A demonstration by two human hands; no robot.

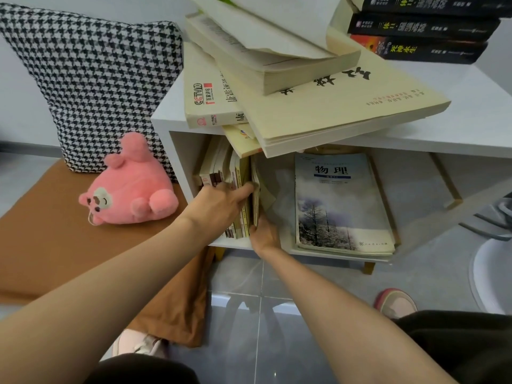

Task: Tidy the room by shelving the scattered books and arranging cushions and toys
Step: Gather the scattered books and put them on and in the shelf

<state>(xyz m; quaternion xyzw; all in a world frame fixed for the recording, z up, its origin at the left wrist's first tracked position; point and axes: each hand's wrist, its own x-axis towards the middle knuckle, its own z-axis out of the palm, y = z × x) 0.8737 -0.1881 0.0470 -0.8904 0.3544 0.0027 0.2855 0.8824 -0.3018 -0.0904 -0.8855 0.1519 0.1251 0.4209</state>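
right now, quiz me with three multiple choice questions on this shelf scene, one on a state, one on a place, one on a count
1. How does the physics textbook in the white shelf sit?
A) lying flat, cover up
B) standing upright
C) spread open

2. Where is the pink plush toy?
A) on top of the shelf
B) inside the shelf
C) on the brown mat, in front of the houndstooth cushion

3. How many dark-spined books are stacked at the top right?
A) one
B) three
C) five

Answers:
1 A, its closed cover faces up from the compartment floor.
2 C, it rests on the mat left of the shelf, with the cushion behind it.
3 B, three dark spines show one above another.
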